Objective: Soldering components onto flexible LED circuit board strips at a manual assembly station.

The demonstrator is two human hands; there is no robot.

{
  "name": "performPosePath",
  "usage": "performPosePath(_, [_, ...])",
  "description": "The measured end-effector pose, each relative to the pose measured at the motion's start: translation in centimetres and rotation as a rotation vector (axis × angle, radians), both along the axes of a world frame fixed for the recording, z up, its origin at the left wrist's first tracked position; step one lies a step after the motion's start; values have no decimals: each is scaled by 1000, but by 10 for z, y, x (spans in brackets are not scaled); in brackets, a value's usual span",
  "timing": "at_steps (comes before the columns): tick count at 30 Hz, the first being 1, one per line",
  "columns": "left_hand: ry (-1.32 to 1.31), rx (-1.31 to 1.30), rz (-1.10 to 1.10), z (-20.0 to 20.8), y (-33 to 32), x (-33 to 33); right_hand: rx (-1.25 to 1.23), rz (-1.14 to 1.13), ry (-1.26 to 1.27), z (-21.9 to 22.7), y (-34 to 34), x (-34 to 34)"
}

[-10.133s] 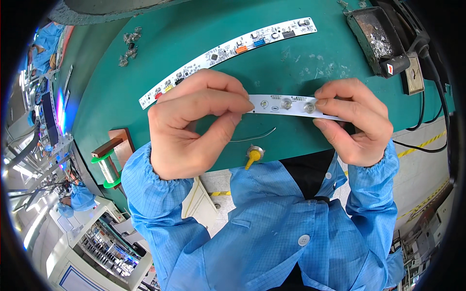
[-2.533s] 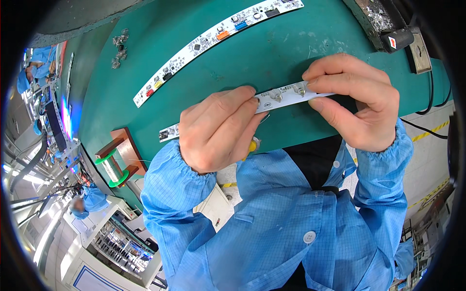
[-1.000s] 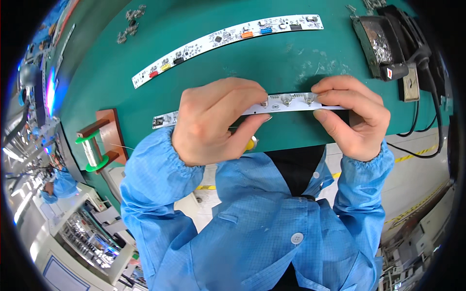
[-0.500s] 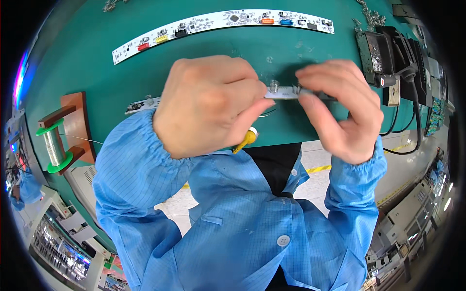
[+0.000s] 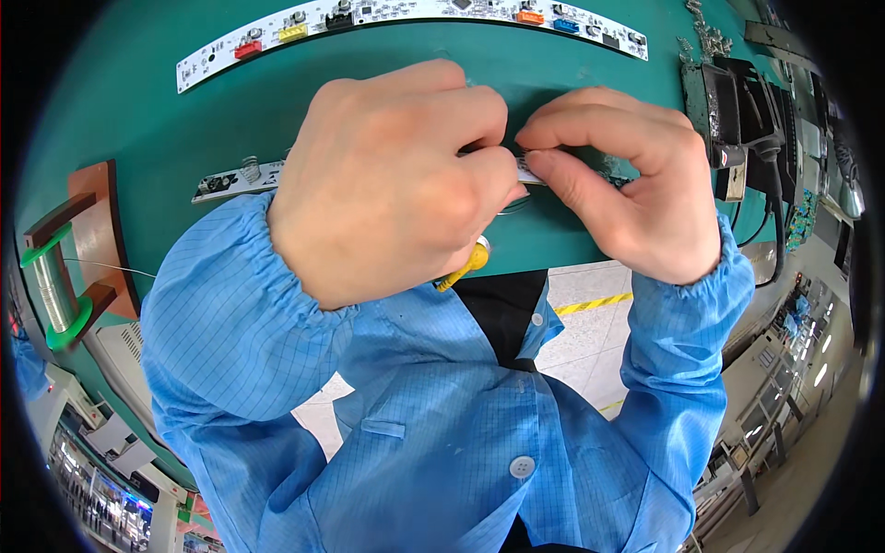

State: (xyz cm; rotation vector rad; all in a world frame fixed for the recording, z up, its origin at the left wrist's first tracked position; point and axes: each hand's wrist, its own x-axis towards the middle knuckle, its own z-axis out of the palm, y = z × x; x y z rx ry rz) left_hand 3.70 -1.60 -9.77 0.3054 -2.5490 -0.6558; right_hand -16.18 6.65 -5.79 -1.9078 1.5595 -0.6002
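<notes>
A narrow white circuit board strip (image 5: 219, 185) lies in front of me, its middle hidden by my left hand (image 5: 396, 175). That hand is closed, its thumb and curled forefinger at the strip's edges. My right hand (image 5: 627, 170) pinches with thumb and forefinger at the strip just past the left fingertips. A small metal coil spring seems to be between them, mostly covered. Another coil spring (image 5: 250, 169) stands upright on the strip's left part. Beneath the left hand, a yellow object with a round white end (image 5: 468, 265) shows at the table edge.
A long curved white circuit board (image 5: 406, 13) with coloured connectors lies at the back of the green table (image 5: 147, 120). Solder wire on a green spool (image 5: 57, 290) stands in a wooden holder at left. Loose springs (image 5: 712, 39) and a black cabled device (image 5: 737, 111) are at right.
My right hand has moved left, and its spread fingertips have closed together beside my left hand. The view has shifted, so the long board sits higher in the picture.
</notes>
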Motion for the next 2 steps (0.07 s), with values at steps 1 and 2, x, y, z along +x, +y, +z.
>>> performPosePath(1, [-11,11,-2,0,0,1,47,-32,-49,0,1,-1])
performPosePath(2, [-24,21,-2,0,0,2,93,-62,-101,-1,2,-2])
